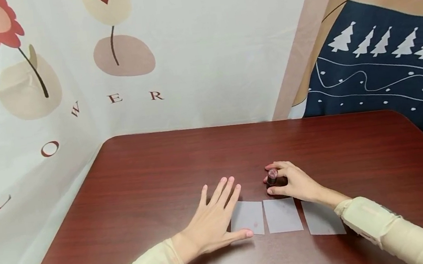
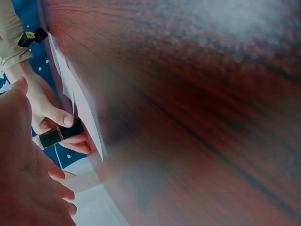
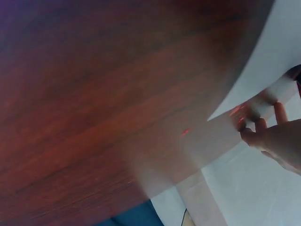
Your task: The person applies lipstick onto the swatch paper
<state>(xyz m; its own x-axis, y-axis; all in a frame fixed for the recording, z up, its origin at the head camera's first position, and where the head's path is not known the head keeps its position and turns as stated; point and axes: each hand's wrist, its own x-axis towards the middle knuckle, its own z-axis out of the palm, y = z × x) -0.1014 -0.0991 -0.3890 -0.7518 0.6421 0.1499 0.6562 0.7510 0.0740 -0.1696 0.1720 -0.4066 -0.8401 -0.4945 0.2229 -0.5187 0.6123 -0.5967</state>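
My right hand [image 1: 298, 181] grips a lipstick [image 1: 272, 177], a short black tube with a clear pinkish end, just beyond the paper pieces. In the left wrist view the lipstick [image 2: 51, 137] shows a thin copper band between thumb and fingers, whose tips look red. My left hand [image 1: 212, 223] is spread with straight fingers, partly over the left white paper [image 1: 251, 216]; whether it presses down is unclear. A faint pink spot marks that sheet. Beside it lie the middle paper [image 1: 283, 217] and the right paper [image 1: 322, 221], the latter partly under my right wrist.
The dark red-brown wooden table [image 1: 159, 165] spans the view, its far edge meeting a white printed curtain [image 1: 201, 53]. A navy curtain with white trees [image 1: 387, 68] hangs at the right. A small red mark [image 3: 185, 132] shows on the table surface.
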